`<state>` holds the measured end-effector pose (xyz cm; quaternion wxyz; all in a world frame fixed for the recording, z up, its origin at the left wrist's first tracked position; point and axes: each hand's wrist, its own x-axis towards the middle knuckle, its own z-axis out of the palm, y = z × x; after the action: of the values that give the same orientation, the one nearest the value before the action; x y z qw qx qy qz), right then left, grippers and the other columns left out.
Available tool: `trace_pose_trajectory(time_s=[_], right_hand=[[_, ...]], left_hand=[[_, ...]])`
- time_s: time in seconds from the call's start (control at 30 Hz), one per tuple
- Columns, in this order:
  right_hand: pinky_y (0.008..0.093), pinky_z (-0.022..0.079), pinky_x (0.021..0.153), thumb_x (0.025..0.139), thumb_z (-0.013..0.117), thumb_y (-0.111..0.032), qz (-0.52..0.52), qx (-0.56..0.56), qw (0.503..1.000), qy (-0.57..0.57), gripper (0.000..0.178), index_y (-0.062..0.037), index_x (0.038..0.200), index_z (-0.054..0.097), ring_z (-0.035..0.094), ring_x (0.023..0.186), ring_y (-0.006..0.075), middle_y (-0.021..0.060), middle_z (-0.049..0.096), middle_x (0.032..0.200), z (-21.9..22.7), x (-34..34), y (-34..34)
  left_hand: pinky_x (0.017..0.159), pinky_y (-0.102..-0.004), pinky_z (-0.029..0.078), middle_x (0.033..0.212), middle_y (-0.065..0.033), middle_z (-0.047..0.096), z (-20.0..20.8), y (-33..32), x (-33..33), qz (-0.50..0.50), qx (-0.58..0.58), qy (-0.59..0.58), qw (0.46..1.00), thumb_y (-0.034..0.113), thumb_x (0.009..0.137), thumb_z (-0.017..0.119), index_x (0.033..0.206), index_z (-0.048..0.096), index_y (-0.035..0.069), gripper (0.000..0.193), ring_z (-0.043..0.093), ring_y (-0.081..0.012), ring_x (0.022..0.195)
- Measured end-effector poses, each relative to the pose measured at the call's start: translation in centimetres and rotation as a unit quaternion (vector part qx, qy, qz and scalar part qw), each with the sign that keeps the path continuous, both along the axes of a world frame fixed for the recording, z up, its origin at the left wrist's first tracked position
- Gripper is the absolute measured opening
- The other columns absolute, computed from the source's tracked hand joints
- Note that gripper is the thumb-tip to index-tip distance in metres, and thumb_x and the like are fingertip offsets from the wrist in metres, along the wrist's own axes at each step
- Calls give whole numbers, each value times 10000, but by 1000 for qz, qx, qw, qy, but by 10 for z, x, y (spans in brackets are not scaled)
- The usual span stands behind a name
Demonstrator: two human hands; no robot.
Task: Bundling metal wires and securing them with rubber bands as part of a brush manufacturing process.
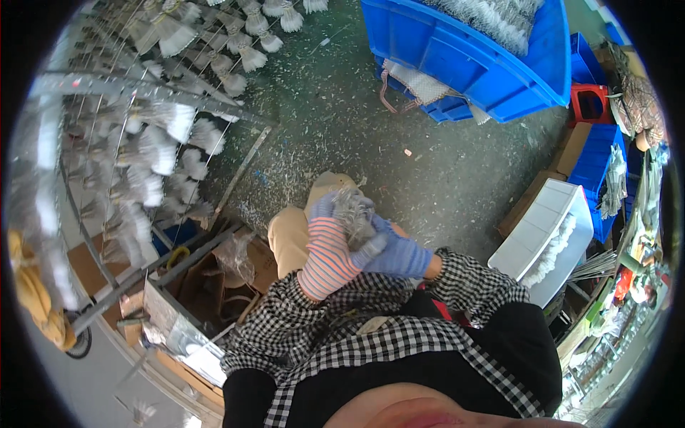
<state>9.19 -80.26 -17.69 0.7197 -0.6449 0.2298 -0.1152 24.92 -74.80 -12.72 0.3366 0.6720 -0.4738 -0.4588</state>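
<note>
Grey bristly tuft (353,214) sits over my lap, clamped between both gloves; its lower part is hidden by fingers, detail blurry. My left hand (327,253), striped glove, grips it from below; my right hand (396,253), blue glove, closes on its side. White open box (546,228) right, blue crate (474,53) ahead, rack of tufts (135,135) left.

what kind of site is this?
Probably a small brush or tassel workshop: a metal wire rack hung with white fibre tufts, big blue plastic bins of similar tufts, and gloved hands working a grey fibre bundle over a littered concrete floor.
</note>
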Motion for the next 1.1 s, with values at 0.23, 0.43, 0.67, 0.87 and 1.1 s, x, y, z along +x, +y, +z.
trace_pose_trajectory(time_s=[0.23,0.43,0.67,0.87,1.1], right_hand=[[382,421,1127,778,878,-236,-100,170,977,79,960,-6,1536,334,524,1329,240,140,537,1451,16,11,-66],[393,430,1135,777,839,-73,-107,398,908,74,861,-18,1508,387,527,1322,256,127,544,1425,65,34,-77],[393,528,975,800,820,-128,-164,388,897,131,843,-33,1492,347,593,1155,225,90,568,1281,168,63,-108],[368,522,971,825,764,-167,-137,-81,985,72,654,-59,1399,470,632,1091,281,118,598,1262,165,47,-145],[388,516,1005,825,800,-385,-117,129,959,225,769,13,1398,477,605,1195,327,178,600,1313,165,10,-306]], left_hand=[[1091,-387,430,1318,-153,529,-13,-105,53,-111,124,399,901,352,751,895,1455,373,-38,960,469,-254,1303],[1115,-453,399,1379,-207,515,6,-111,73,-188,-33,100,977,408,927,717,1452,383,-48,771,515,-350,1290],[1041,-411,471,1315,-160,566,79,-152,90,-217,208,344,890,529,799,792,1393,458,-30,881,564,-261,1205],[1044,-396,481,1340,-153,585,149,-253,70,-101,214,424,874,172,793,837,1352,517,11,664,573,-221,1223],[865,-347,566,1000,-110,719,116,-380,20,-44,188,305,933,84,903,697,1127,631,-1,248,685,-198,968]])
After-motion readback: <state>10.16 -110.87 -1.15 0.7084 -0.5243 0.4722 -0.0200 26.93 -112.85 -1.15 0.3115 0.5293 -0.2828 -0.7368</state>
